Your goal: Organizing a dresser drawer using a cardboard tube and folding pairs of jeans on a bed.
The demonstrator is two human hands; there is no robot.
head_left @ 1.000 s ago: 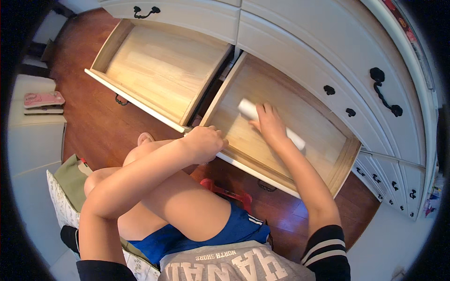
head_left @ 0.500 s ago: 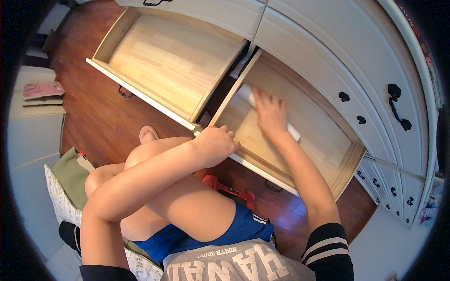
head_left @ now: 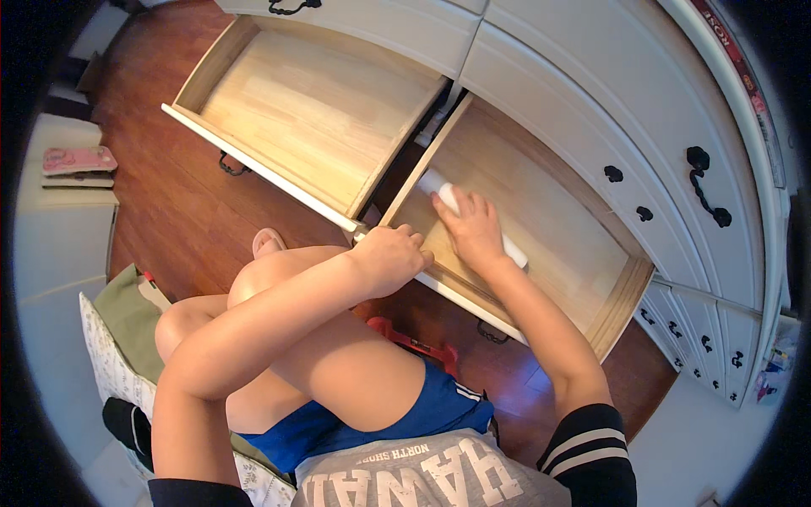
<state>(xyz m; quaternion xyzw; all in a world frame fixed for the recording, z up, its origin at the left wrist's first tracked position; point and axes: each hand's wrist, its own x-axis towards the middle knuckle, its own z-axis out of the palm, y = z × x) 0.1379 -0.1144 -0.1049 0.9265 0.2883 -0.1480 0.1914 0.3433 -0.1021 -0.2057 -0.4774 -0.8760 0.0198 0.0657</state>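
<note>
My right hand (head_left: 473, 226) is inside the pulled-out right drawer (head_left: 583, 283), its fingers closed over a white roll (head_left: 514, 252). The roll lies aslant on the drawer's pale wooden bottom, one end by the left side wall and the other emerging past my wrist. What kind of roll it is, I cannot tell. My left hand (head_left: 390, 258) has its fingers curled over the front left corner of that same drawer, gripping its edge. Beside it, the left drawer (head_left: 312, 110) is also pulled out, with bare wood showing inside.
The white dresser (head_left: 557, 93) has black handles (head_left: 710, 188) and knobs. Under the right drawer a red object (head_left: 414, 342) is on the wooden floor (head_left: 160, 203). My crossed legs (head_left: 329, 355) are close to the drawer fronts. A pink case (head_left: 80, 159) lies at far left.
My right hand and the white roll have shifted slightly toward the drawer's front, and the hand's motion blur has cleared. My left hand stays on the drawer corner.
</note>
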